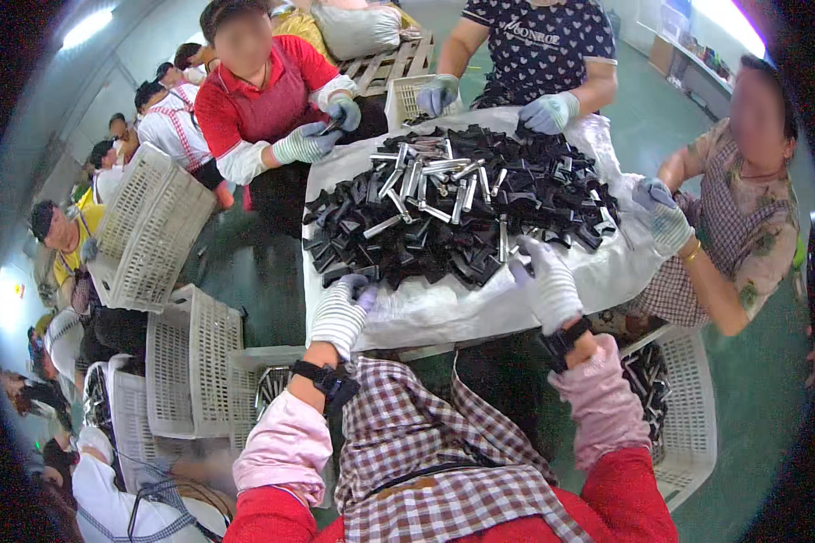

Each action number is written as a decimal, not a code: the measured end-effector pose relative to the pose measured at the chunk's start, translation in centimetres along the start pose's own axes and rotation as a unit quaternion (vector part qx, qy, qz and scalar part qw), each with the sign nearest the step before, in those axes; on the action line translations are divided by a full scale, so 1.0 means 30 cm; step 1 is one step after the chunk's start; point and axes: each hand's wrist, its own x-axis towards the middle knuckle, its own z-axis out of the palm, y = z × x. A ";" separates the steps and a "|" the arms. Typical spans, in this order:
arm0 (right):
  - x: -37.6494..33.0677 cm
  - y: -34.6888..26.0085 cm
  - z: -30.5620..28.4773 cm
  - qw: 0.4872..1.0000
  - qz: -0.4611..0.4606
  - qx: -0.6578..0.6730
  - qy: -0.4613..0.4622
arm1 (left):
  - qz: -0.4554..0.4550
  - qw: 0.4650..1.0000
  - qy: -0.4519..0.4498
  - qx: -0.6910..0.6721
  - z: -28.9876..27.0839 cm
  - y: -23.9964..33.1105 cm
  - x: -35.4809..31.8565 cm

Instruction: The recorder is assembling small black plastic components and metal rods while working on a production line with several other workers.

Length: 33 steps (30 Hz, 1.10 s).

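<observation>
A large heap of black plastic parts (462, 258) with shiny silver metal tubes (426, 176) on top covers much of the table. My left hand (340, 317), in a striped white glove, is at the heap's near left edge, with its fingers closed on a black plastic part (360, 273). Part of that grip is hidden by the glove. My right hand (552, 285), gloved the same way, reaches to the heap's near right edge. Its thumb and fingers are apart, beside an upright silver tube (503, 237), and nothing shows between them.
White sheeting (426, 317) covers the table. Across it, gloved co-workers stand left, at the far side and right (666, 217). White plastic crates stand left (215, 362), and another crate (693, 398) holding parts is by my right arm. Further left, a person carries crates (149, 222).
</observation>
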 end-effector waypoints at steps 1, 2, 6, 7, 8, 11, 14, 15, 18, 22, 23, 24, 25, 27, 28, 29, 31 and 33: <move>0.028 0.019 0.048 0.999 -0.006 -0.051 -0.002 | -0.003 1.000 0.001 -0.004 -0.003 0.007 0.000; 0.070 0.006 0.077 0.996 0.019 -0.083 -0.037 | 0.038 0.999 0.003 0.016 -0.020 0.021 -0.002; 0.138 -0.071 0.144 0.988 0.064 -0.131 -0.059 | 0.125 0.988 -0.001 0.093 -0.040 0.071 0.013; 0.157 -0.091 0.167 0.984 0.086 -0.149 -0.049 | 0.147 0.986 -0.003 0.080 -0.040 0.085 0.022; 0.158 -0.074 0.178 0.985 0.050 -0.166 -0.024 | 0.189 0.977 0.002 0.102 0.010 0.055 0.050; 0.151 -0.051 0.217 0.986 0.079 -0.139 -0.043 | 0.158 0.971 -0.052 0.171 0.030 0.126 0.074; 0.138 -0.054 0.204 0.981 0.116 -0.152 -0.043 | 0.189 0.958 -0.057 0.208 0.053 0.148 0.075; 0.136 -0.023 0.226 0.986 0.090 -0.137 -0.009 | 0.176 0.960 -0.054 0.212 0.060 0.144 0.083; 0.123 0.073 0.237 0.990 0.052 -0.118 0.056 | 0.142 0.964 -0.067 0.214 0.061 0.177 0.098; 0.124 0.128 0.185 0.994 0.018 -0.064 0.088 | 0.118 0.975 -0.083 0.169 0.064 0.163 0.077; 0.110 0.143 0.166 0.995 0.040 0.010 0.089 | 0.135 0.979 -0.061 0.142 0.081 0.151 0.073; 0.110 0.151 0.179 0.988 -0.005 0.035 0.152 | 0.132 0.983 -0.066 0.112 0.099 0.133 0.086; 0.123 0.075 0.163 0.945 0.119 0.291 0.095 | 0.158 0.985 -0.026 0.059 0.089 0.114 0.072; 0.061 -0.036 0.111 0.925 0.099 0.366 0.025 | 0.159 0.986 0.000 -0.058 0.038 0.124 0.038; 0.012 -0.074 0.071 0.982 -0.034 0.188 0.003 | 0.136 0.984 -0.012 -0.114 -0.019 0.179 0.008; -0.022 -0.179 0.043 0.970 -0.015 0.238 -0.044 | 0.018 0.974 -0.047 -0.221 -0.040 0.183 -0.017; -0.089 -0.303 0.034 0.954 -0.020 0.293 -0.052 | -0.112 0.900 -0.100 -0.410 -0.030 0.240 -0.059; -0.136 -0.390 -0.002 0.961 -0.071 0.263 -0.043 | -0.130 0.837 -0.102 -0.522 -0.063 0.331 -0.133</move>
